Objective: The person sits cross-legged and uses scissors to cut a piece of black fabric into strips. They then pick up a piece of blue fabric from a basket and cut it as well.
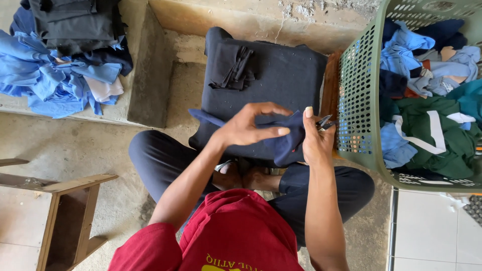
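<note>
The left hand (248, 125) spreads its fingers loosely over a navy cloth piece (281, 140), fingertips resting on it, held above a dark padded block (286, 80). The right hand (316, 138) pinches the cloth's right edge and also grips small snips (325, 122), blades pointing right. A folded dark stack (233, 68) lies far on the block. A green laundry basket (356, 100) stands just right, blue garments (55, 80) far left.
</note>
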